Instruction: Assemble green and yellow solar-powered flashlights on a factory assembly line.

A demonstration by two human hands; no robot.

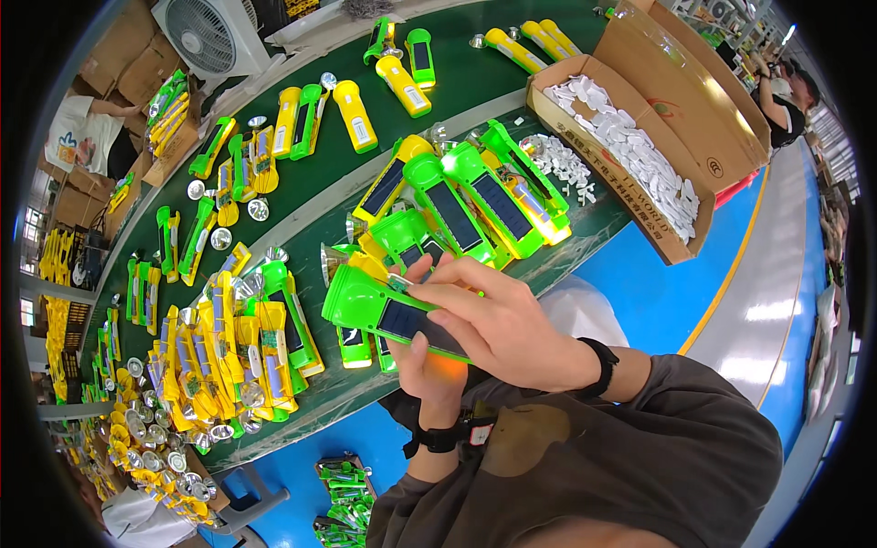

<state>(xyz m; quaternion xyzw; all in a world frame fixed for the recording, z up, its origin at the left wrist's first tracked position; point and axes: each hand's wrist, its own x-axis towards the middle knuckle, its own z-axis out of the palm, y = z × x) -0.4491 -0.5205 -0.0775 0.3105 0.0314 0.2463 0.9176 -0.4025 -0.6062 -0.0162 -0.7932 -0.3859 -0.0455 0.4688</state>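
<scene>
A bright green flashlight point(358, 301) with a dark solar panel on its side lies tilted in my left hand point(422, 376). That hand is closed round it from below, with the thumb against the near edge. My right hand point(498, 315) bends over the top, fingers together and touching the body beside the panel. A small pale part point(399, 282) shows at its fingertips; whether they pinch it, I cannot tell. Just beyond my hands, several assembled green flashlights point(449, 212) lie piled on the green workbench point(311, 233), with orange light glowing under my palm.
Left of my hands sits a heap of opened yellow flashlight halves point(219, 352) with batteries and reflectors. A cardboard box point(630, 155) of small white pieces stands at the far right, loose white bits point(559, 164) beside it. A fan point(206, 41) and other people are farther off.
</scene>
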